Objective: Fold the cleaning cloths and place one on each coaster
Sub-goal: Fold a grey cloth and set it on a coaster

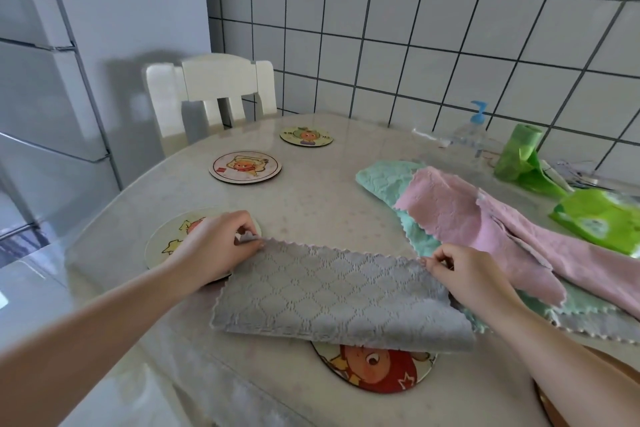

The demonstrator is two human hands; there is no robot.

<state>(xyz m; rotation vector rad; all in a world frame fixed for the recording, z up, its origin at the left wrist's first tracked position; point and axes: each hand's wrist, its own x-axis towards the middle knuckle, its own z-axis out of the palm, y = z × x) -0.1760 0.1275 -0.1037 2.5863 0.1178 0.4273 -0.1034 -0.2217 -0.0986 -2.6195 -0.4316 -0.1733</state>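
Four round, flat coasters with cartoon prints lie on the glossy table (311, 191): one under the left hand (211, 246), one (245, 166) farther back, a third (306, 136) beyond it, a fourth (374, 369) half hidden beneath the grey cloth (332, 302). That quilted, zigzag-edged cloth is doubled over, its long axis running left to right. Both hands pinch its far corners, the right hand (467, 277) at the right one. Beside it lie a mint cloth (384, 180) and a pink cloth (485, 218), overlapping and unfolded.

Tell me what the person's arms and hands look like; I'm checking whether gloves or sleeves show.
Both forearms are bare as far as the picture shows, with no sleeve in view. The left hand and right hand wear no gloves, and no rings, watch or bracelet can be seen.
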